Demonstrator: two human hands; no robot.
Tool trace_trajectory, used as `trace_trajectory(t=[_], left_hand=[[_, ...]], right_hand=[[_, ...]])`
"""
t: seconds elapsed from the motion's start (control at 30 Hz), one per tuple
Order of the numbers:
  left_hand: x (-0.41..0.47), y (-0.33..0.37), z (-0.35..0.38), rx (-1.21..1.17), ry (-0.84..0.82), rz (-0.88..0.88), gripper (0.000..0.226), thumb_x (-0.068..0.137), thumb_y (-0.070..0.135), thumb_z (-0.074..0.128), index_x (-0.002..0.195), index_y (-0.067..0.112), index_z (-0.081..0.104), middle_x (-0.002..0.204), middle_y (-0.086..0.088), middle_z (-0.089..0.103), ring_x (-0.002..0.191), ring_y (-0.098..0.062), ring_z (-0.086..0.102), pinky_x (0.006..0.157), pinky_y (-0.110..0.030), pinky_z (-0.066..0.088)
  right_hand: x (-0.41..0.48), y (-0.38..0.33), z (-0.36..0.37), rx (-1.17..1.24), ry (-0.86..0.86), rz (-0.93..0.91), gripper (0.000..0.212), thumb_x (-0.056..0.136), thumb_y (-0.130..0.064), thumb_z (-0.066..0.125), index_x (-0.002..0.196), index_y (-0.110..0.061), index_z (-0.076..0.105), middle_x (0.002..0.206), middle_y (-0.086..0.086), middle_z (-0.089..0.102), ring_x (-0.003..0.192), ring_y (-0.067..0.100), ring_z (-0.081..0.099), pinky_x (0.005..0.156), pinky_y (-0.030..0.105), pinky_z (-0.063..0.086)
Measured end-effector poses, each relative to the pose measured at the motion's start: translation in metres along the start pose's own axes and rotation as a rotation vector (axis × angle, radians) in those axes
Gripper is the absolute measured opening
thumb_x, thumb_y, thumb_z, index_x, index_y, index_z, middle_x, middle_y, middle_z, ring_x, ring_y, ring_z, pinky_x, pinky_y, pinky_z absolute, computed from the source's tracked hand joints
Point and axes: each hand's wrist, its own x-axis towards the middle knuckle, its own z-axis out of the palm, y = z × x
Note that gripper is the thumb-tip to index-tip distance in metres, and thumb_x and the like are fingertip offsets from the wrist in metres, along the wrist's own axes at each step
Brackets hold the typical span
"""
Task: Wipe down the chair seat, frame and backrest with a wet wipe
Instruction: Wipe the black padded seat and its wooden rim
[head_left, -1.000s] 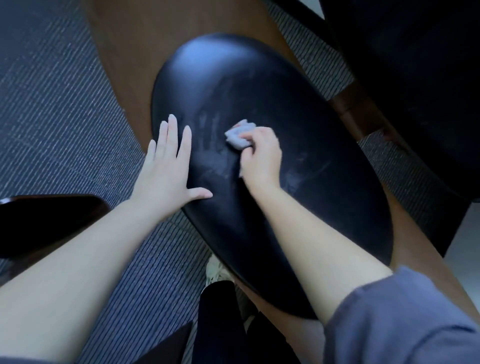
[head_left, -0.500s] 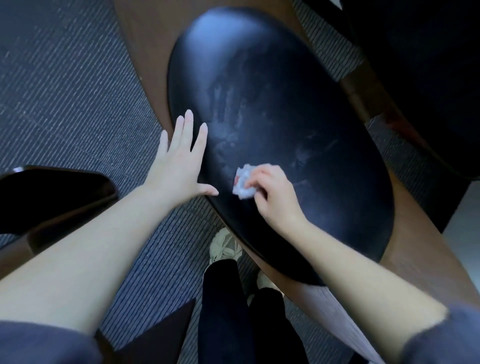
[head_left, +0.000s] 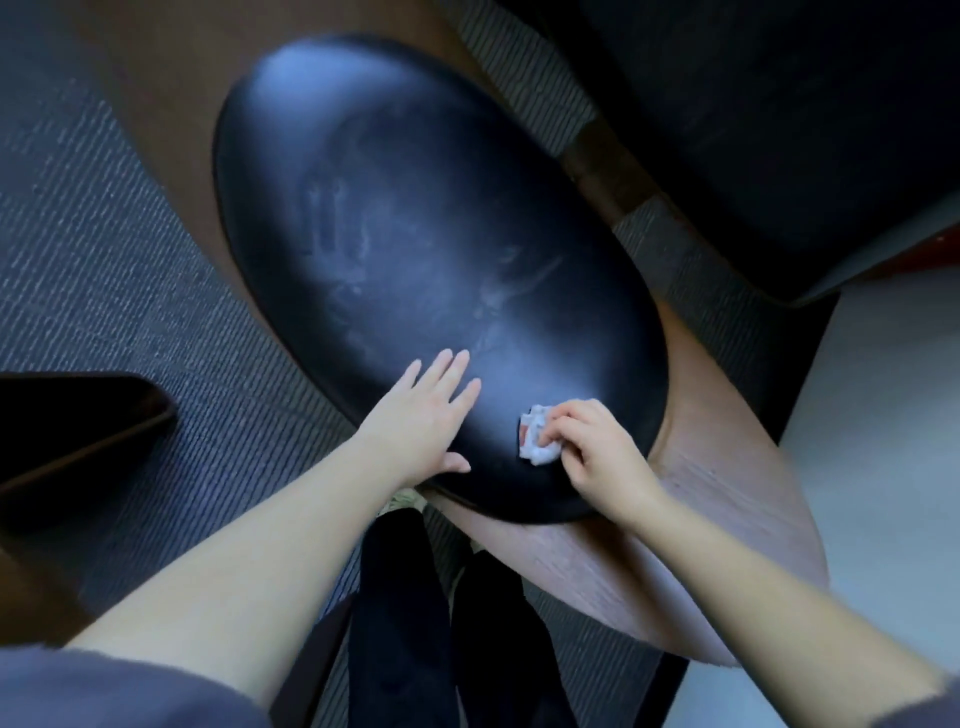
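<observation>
A black oval padded chair cushion (head_left: 415, 218) fills the middle of the view, with pale wet streaks across it. It sits on a curved brown wooden frame (head_left: 691, 509). My right hand (head_left: 597, 457) pinches a crumpled white wet wipe (head_left: 537, 441) against the cushion's near right end. Flat on the cushion's near edge lies my left hand (head_left: 426, 421), fingers straight and pointing away from me, just left of the wipe.
Grey striped carpet (head_left: 104, 249) covers the floor at left. A dark glossy chair part (head_left: 78, 426) juts in from the left edge. A large black seat (head_left: 779, 130) fills the upper right, with pale floor (head_left: 883, 441) at right. My dark trouser legs (head_left: 441, 623) stand below the cushion.
My right hand has dragged the wipe from the cushion's middle towards its near right end. My left hand slid along the near edge with it, and new wet streaks show behind.
</observation>
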Motion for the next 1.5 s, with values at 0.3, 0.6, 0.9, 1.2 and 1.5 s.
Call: trace_trajectory(t=[0.3,0.6,0.9,1.2,1.5], left_hand=[[0.055,0.050,-0.028,0.011,-0.048,0.082,0.091,0.092,0.062,0.045,0.156,0.019,-0.004,0.162,-0.007,-0.016,0.150,-0.025,-0.010,0.121,-0.046,0.008],[0.040,0.006,-0.021,0.024,-0.008,-0.060,0.097,0.085,0.072,0.042,0.156,0.026,-0.006,0.162,-0.004,-0.018,0.150,-0.024,-0.013,0.120,-0.052,0.004],[-0.004,-0.077,-0.003,0.000,0.144,-0.293,0.097,0.082,0.070,0.050,0.156,0.027,0.006,0.163,-0.007,-0.012,0.150,-0.029,-0.009,0.118,-0.056,0.009],[-0.029,-0.112,0.013,-0.200,0.316,-0.522,0.125,0.070,0.073,0.061,0.154,0.007,-0.005,0.161,-0.016,-0.017,0.150,-0.028,-0.009,0.119,-0.051,0.010],[-0.042,-0.170,0.035,-0.214,0.341,-0.607,0.137,0.062,0.082,0.056,0.152,0.003,-0.011,0.159,-0.015,-0.022,0.148,-0.029,-0.017,0.118,-0.059,0.003]], right_hand=[[0.042,0.090,-0.064,0.059,0.326,0.511,0.043,0.074,0.012,0.041,0.084,-0.019,0.069,0.097,0.008,0.060,0.083,0.023,0.056,0.067,0.009,0.033],[0.010,0.027,0.002,0.048,0.198,0.146,0.027,0.075,0.003,0.051,0.085,-0.013,0.070,0.094,-0.001,0.063,0.087,0.022,0.047,0.075,0.017,0.031],[0.125,0.011,-0.004,0.110,0.333,0.474,0.038,0.073,0.002,0.040,0.086,-0.019,0.069,0.101,-0.003,0.059,0.094,0.022,0.052,0.075,0.027,0.039],[0.088,-0.042,0.030,-0.117,-0.274,-0.642,0.026,0.084,0.003,0.055,0.100,-0.014,0.065,0.110,-0.006,0.062,0.091,0.025,0.052,0.076,0.032,0.049],[0.266,-0.143,0.055,-0.045,0.167,-0.576,0.022,0.083,-0.003,0.048,0.087,-0.005,0.069,0.097,0.008,0.066,0.082,0.032,0.054,0.068,0.040,0.049]])
